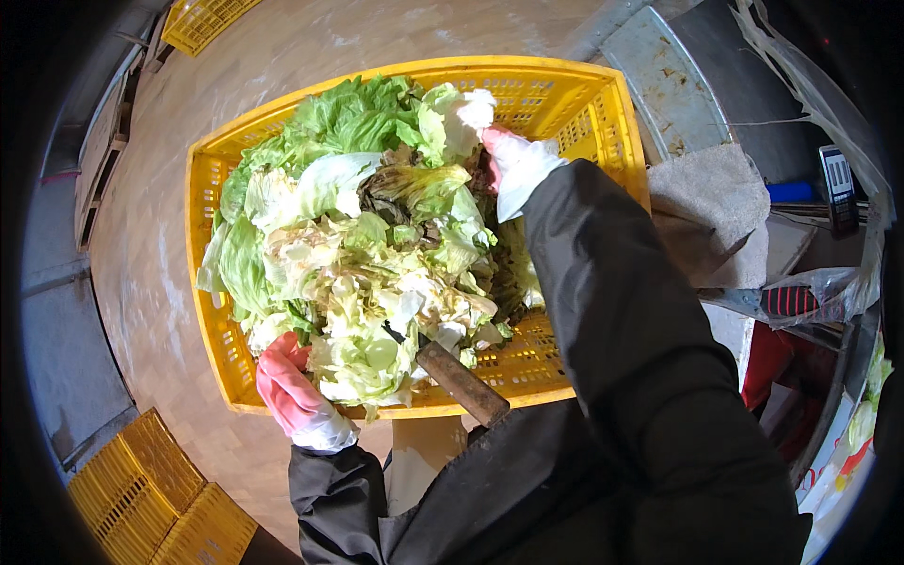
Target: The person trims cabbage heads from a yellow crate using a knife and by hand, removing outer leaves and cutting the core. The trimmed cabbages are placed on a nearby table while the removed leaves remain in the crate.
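Note:
A yellow plastic crate (pixel 417 406) in front of me holds a heap of loose lettuce leaves (pixel 339 120), some green and pale, some browned. My left hand (pixel 289 385), in a pink glove with a white cuff, is at the near left corner, its fingertips against the leaves. My right hand (pixel 510 159), gloved the same way, reaches into the right side of the heap; leaves hide its fingertips. Whether either hand grips anything is hidden. From the front of the heap sticks out a wooden-handled tool (pixel 462 385), probably a knife, its working end mostly buried among leaves.
Stacked yellow crates (pixel 155 487) stand at lower left, another yellow crate (pixel 208 21) at upper left. A wooden pallet (pixel 106 155) leans along the left. On the right are a metal chute or tray (pixel 667 85), a grey cloth (pixel 706 205), a handheld device (pixel 840 187) and plastic film (pixel 784 70).

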A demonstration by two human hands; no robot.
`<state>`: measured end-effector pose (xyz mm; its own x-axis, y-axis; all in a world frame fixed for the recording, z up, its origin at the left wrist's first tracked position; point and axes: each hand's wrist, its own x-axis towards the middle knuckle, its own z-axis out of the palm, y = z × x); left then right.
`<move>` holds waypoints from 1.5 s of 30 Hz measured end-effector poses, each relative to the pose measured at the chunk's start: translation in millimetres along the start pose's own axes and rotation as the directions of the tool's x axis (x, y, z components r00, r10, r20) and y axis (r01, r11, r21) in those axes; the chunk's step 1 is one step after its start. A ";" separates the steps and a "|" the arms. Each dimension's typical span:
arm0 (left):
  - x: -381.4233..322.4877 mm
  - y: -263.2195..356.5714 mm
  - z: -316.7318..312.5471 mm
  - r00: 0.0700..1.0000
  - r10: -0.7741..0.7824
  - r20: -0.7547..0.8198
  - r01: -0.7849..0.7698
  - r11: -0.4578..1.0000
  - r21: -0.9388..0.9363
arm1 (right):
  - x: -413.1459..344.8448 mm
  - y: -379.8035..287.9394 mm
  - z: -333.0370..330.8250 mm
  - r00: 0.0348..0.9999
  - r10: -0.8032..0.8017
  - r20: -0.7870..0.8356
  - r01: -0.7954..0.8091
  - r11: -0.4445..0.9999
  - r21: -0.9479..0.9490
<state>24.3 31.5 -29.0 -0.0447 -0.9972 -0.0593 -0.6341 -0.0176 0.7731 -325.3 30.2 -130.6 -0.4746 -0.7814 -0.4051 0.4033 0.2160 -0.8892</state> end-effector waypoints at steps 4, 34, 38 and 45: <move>-0.8 2.1 1.0 0.998 0.056 -0.022 -0.054 0.995 0.085 | 18.8 -13.5 5.5 0.997 -0.073 0.022 0.060 0.571 -0.819; 2.5 -1.6 1.0 0.999 0.036 -0.015 -0.036 0.999 -0.031 | -7.4 24.2 -15.7 0.963 0.116 -0.244 -0.080 0.985 0.154; 2.6 -9.5 1.9 0.991 0.128 -0.030 -0.129 0.990 -0.055 | -19.2 15.6 -30.2 0.984 0.107 -0.142 0.009 0.766 0.643; 6.3 -20.0 5.2 0.988 0.129 -0.088 -0.145 0.964 -0.221 | -76.1 -80.7 -35.8 0.832 -0.259 0.491 -0.160 0.736 0.658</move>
<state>32.7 26.0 -48.1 -0.0577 -0.9936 0.0967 -0.4345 0.1122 0.8937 -349.8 93.1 -35.7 -0.1152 -0.9933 -0.0026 0.8875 -0.1017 -0.4494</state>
